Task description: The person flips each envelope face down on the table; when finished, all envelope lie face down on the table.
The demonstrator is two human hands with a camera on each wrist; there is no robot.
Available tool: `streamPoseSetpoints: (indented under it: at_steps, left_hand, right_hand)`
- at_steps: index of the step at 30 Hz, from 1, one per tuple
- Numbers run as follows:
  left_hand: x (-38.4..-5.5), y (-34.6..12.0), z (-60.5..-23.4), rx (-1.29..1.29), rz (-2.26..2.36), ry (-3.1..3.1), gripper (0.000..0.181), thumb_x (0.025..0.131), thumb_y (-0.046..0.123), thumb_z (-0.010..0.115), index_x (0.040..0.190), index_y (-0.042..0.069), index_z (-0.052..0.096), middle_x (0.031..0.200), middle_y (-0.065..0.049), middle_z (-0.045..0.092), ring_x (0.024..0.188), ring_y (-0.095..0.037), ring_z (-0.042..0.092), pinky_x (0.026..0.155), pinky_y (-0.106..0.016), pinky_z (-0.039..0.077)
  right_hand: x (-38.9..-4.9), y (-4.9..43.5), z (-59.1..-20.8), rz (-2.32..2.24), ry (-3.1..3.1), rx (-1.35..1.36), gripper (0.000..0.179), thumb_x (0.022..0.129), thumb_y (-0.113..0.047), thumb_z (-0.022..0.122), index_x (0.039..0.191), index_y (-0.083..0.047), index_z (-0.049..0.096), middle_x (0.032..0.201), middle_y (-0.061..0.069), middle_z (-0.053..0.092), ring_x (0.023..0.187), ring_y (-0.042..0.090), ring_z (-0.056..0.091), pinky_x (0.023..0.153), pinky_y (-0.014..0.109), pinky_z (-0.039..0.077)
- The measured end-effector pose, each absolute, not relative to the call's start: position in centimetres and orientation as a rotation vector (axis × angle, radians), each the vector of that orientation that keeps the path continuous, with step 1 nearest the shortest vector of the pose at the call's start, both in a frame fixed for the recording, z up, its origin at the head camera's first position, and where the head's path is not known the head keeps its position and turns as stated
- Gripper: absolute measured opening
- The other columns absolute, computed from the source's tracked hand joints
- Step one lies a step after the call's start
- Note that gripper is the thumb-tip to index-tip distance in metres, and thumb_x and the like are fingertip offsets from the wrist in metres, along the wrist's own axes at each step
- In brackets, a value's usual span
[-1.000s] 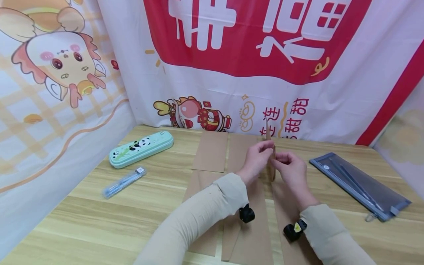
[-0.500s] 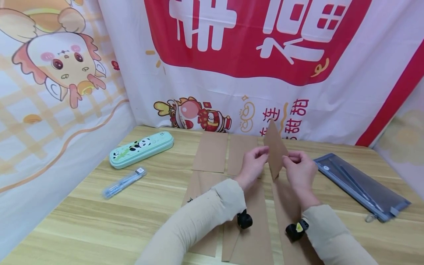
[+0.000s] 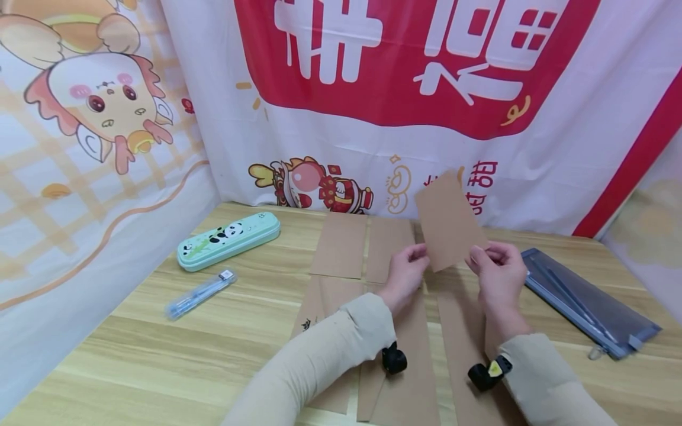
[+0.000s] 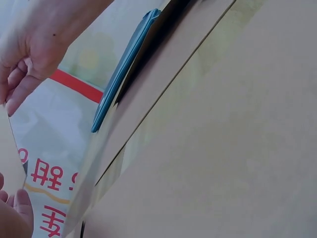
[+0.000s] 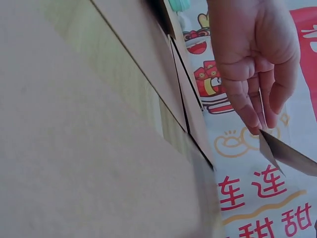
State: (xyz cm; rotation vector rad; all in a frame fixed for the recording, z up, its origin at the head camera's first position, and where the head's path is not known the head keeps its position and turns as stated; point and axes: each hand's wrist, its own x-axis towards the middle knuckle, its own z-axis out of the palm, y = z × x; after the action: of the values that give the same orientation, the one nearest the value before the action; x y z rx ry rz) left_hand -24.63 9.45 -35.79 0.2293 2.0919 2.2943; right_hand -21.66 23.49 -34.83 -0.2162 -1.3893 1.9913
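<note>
Between my hands, a small brown kraft paper rectangle (image 3: 450,222) is raised above the table, its broad face turned toward me. My left hand (image 3: 406,273) pinches its lower left corner, and the right wrist view shows that left hand (image 5: 257,59) with fingertips at the corner. At the lower right edge my right hand (image 3: 499,272) grips it between thumb and fingers. Beneath lie long flat brown kraft paper pieces (image 3: 415,355), partly hidden by my arms. Two shorter brown pieces (image 3: 338,245) lie beyond them, toward the back.
A mint panda pencil case (image 3: 229,239) and a clear pack of pens (image 3: 201,294) lie at the left. To the right, a dark mesh zip pouch (image 3: 591,305) holds thin sticks. Printed cloth (image 3: 341,142) hangs behind the wooden table (image 3: 160,367).
The raised paper piece has turned from edge-on to nearly facing me and risen slightly. My right hand has shifted right, while the left hand has moved slightly left.
</note>
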Motion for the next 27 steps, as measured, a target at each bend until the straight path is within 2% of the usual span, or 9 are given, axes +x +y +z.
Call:
streamPoseSetpoints:
  at_steps: [6,13,18,22,25,27]
  left_hand:
    - [-24.5,9.8,-36.1,0.191,2.348,2.025,0.033,0.08,-0.006,0.059,0.112,0.001,0.063,0.108,-0.01,0.066,0.099,-0.016,0.059,0.084,-0.023,0.051]
    - [-24.4,9.9,-35.9,0.198,2.402,1.942,0.035,0.079,-0.011,0.058,0.112,-0.002,0.062,0.106,-0.013,0.065,0.098,-0.018,0.061,0.085,-0.024,0.051]
    - [-24.6,9.8,-35.6,0.185,2.412,1.895,0.039,0.078,-0.015,0.056,0.115,-0.003,0.061,0.108,-0.015,0.064,0.099,-0.02,0.062,0.085,-0.025,0.052]
    - [-24.9,9.7,-35.4,0.191,2.383,1.915,0.042,0.077,-0.016,0.056,0.116,-0.002,0.061,0.109,-0.014,0.064,0.097,-0.02,0.062,0.085,-0.025,0.052]
    - [-25.1,9.8,-35.3,0.202,2.362,1.924,0.042,0.077,-0.016,0.056,0.116,-0.002,0.061,0.111,-0.014,0.064,0.098,-0.02,0.063,0.085,-0.024,0.052]
    - [-25.2,9.8,-35.4,0.199,2.355,1.926,0.042,0.077,-0.016,0.056,0.116,-0.002,0.061,0.112,-0.014,0.064,0.099,-0.02,0.063,0.085,-0.024,0.052]
  right_hand:
    - [-20.4,22.6,-33.4,2.125,-1.188,-0.295,0.025,0.075,0.019,0.061,0.079,-0.005,0.053,0.064,0.002,0.051,0.054,0.008,0.058,0.053,0.023,0.055]
    - [-20.1,23.4,-33.2,2.252,-1.156,-0.384,0.025,0.074,0.02,0.061,0.082,-0.002,0.051,0.065,0.004,0.05,0.056,0.011,0.058,0.055,0.025,0.056]
    - [-19.7,25.8,-32.9,2.295,-1.68,-0.42,0.034,0.079,0.007,0.065,0.103,-0.008,0.046,0.076,0.0,0.053,0.065,0.009,0.063,0.065,0.022,0.056]
    - [-19.7,28.0,-32.7,2.083,-2.222,-0.266,0.056,0.084,-0.007,0.066,0.129,-0.002,0.035,0.081,-0.003,0.056,0.072,0.007,0.064,0.07,0.021,0.056]
    - [-20.1,29.4,-32.8,2.001,-2.397,-0.142,0.067,0.085,-0.01,0.065,0.137,0.004,0.024,0.083,-0.001,0.056,0.075,0.008,0.064,0.072,0.023,0.056]
    - [-20.4,30.3,-32.9,1.973,-2.476,-0.079,0.066,0.087,-0.011,0.063,0.137,0.005,0.023,0.086,0.0,0.056,0.077,0.008,0.064,0.074,0.024,0.056]
